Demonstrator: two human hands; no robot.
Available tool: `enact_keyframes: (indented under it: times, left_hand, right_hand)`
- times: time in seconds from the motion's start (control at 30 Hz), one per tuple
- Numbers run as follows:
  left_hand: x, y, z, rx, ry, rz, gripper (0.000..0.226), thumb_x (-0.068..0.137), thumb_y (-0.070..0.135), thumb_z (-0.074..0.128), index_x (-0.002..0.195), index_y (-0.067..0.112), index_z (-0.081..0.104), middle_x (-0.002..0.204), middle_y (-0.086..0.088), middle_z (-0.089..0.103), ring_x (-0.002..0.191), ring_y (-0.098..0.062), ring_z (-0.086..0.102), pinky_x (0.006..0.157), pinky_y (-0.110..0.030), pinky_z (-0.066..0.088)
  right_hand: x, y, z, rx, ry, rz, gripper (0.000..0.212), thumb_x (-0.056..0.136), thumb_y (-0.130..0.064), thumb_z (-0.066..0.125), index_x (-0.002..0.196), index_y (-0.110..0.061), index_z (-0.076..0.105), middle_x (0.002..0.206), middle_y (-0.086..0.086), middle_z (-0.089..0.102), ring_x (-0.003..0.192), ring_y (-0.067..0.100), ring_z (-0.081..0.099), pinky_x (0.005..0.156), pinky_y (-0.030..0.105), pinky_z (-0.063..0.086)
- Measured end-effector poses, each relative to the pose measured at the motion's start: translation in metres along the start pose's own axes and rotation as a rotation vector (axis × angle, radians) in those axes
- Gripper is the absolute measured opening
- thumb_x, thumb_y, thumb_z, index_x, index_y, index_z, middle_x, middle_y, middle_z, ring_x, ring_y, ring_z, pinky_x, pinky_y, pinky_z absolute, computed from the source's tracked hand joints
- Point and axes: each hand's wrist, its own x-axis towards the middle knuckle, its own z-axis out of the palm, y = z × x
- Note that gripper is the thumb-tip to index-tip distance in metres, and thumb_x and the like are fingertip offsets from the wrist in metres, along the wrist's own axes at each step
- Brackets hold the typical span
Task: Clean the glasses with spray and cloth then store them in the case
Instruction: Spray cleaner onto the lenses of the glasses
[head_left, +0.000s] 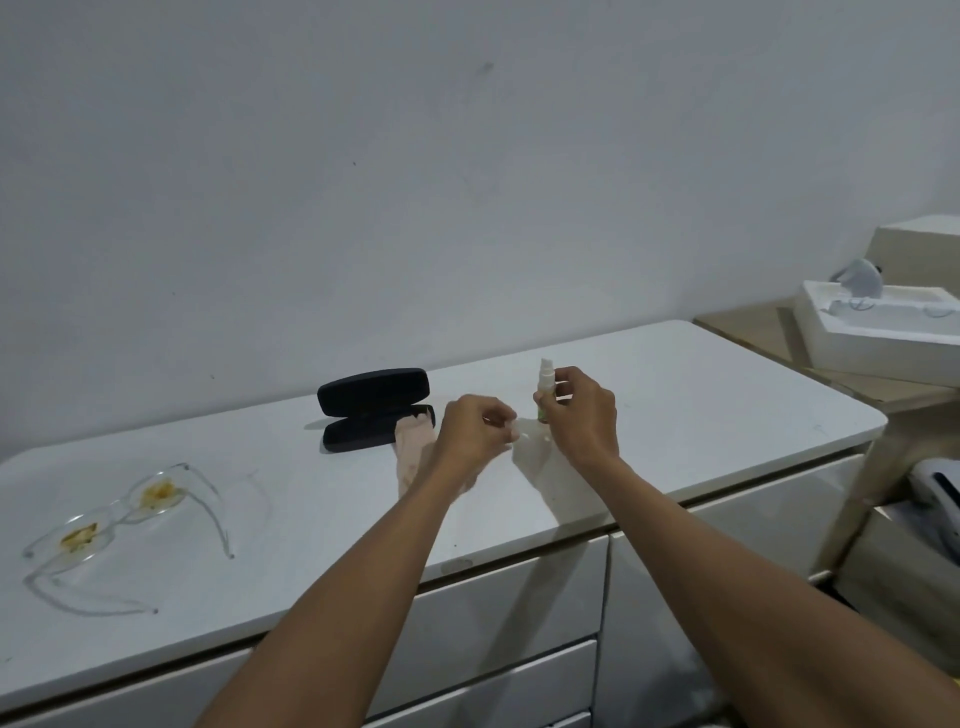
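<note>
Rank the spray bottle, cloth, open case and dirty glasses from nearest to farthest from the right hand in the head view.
1. Spray bottle: gripped in the right hand.
2. Cloth: just left, past the left hand.
3. Open case: beyond the cloth, toward the wall.
4. Glasses: far left of the countertop.

A white drawer cabinet (519, 597) (glossy top) against a grey wall (415, 156); right, a foam tray (878, 338) on a wooden table (753, 327).

White dresser top (701, 395) carries stained glasses (124, 519), open case (375, 409), cloth (413, 452).
</note>
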Motion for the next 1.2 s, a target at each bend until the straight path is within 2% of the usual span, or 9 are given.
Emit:
enact_keyframes:
  times: [0.2,0.33,0.43,0.5,0.57,0.7,0.9,1.03,1.2]
  left_hand:
    - [0.005,-0.009,0.007,0.209,-0.013,0.065,0.024,0.073,-0.004,0.081,0.087,0.015,0.08,0.082,-0.005,0.074,0.084,-0.028,0.073,0.078,-0.044,0.062]
    - [0.002,-0.007,0.006,0.272,-0.032,0.08,0.03,0.075,-0.002,0.08,0.102,0.011,0.077,0.086,-0.004,0.072,0.079,-0.022,0.068,0.063,-0.03,0.055]
    - [0.0,-0.003,-0.002,0.293,-0.061,0.087,0.043,0.079,0.008,0.08,0.121,0.012,0.07,0.106,-0.005,0.07,0.098,-0.018,0.066,0.072,-0.018,0.053]
    - [-0.001,0.002,-0.015,0.347,-0.041,0.141,0.049,0.08,0.016,0.082,0.127,0.015,0.067,0.114,-0.003,0.071,0.109,-0.014,0.064,0.088,-0.021,0.052]
    - [-0.002,0.008,-0.035,0.374,0.017,0.187,0.049,0.08,0.02,0.082,0.127,0.014,0.068,0.115,-0.002,0.073,0.113,-0.012,0.065,0.099,-0.03,0.051]
    - [-0.014,0.022,-0.091,0.428,0.127,0.26,0.037,0.082,0.02,0.08,0.118,0.015,0.073,0.112,-0.002,0.076,0.107,-0.014,0.069,0.1,-0.035,0.053]
    - [-0.062,0.02,-0.205,0.512,0.358,0.257,0.026,0.086,0.016,0.076,0.112,0.014,0.076,0.108,-0.003,0.077,0.103,-0.015,0.07,0.093,-0.027,0.052]
    - [-0.107,0.003,-0.27,0.54,0.485,0.191,0.025,0.087,0.017,0.076,0.111,0.017,0.076,0.106,0.0,0.077,0.1,-0.012,0.07,0.086,-0.023,0.05]
    - [-0.166,-0.025,-0.328,0.634,0.616,0.122,0.025,0.09,0.016,0.07,0.114,0.021,0.075,0.108,0.004,0.076,0.104,-0.012,0.068,0.097,-0.037,0.052]
  right_hand:
    - [0.001,0.003,0.0,-0.012,-0.012,-0.005,0.021,0.09,-0.024,0.073,0.109,-0.016,0.069,0.093,0.003,0.075,0.08,0.025,0.074,0.082,0.045,0.059]
    - [-0.001,0.001,0.0,-0.025,0.02,-0.052,0.022,0.09,-0.024,0.072,0.11,-0.016,0.07,0.09,0.004,0.073,0.083,0.025,0.071,0.081,0.042,0.057]
    - [-0.002,-0.01,0.001,-0.026,0.043,-0.096,0.026,0.09,-0.024,0.072,0.114,-0.015,0.069,0.097,0.007,0.07,0.089,0.026,0.068,0.082,0.042,0.055]
    - [-0.002,-0.023,0.003,-0.009,0.041,-0.138,0.028,0.091,-0.026,0.072,0.117,-0.017,0.068,0.101,0.006,0.067,0.088,0.026,0.068,0.083,0.045,0.056]
    - [-0.004,-0.038,0.007,0.026,0.034,-0.187,0.031,0.091,-0.026,0.072,0.12,-0.018,0.066,0.103,0.006,0.065,0.087,0.025,0.068,0.083,0.046,0.057]
    - [-0.012,-0.072,0.022,0.094,0.005,-0.309,0.035,0.091,-0.026,0.073,0.124,-0.019,0.064,0.106,0.006,0.068,0.087,0.026,0.068,0.082,0.048,0.057]
    - [-0.041,-0.13,0.067,0.207,-0.113,-0.491,0.057,0.093,-0.021,0.07,0.145,-0.032,0.051,0.094,-0.001,0.068,0.079,0.022,0.065,0.079,0.04,0.058]
    - [-0.068,-0.162,0.11,0.258,-0.185,-0.568,0.062,0.092,-0.024,0.069,0.149,-0.036,0.047,0.089,0.002,0.062,0.078,0.022,0.06,0.078,0.044,0.057]
    - [-0.108,-0.193,0.154,0.28,-0.28,-0.646,0.053,0.095,-0.021,0.066,0.145,-0.027,0.052,0.088,-0.006,0.056,0.076,0.014,0.053,0.079,0.027,0.045]
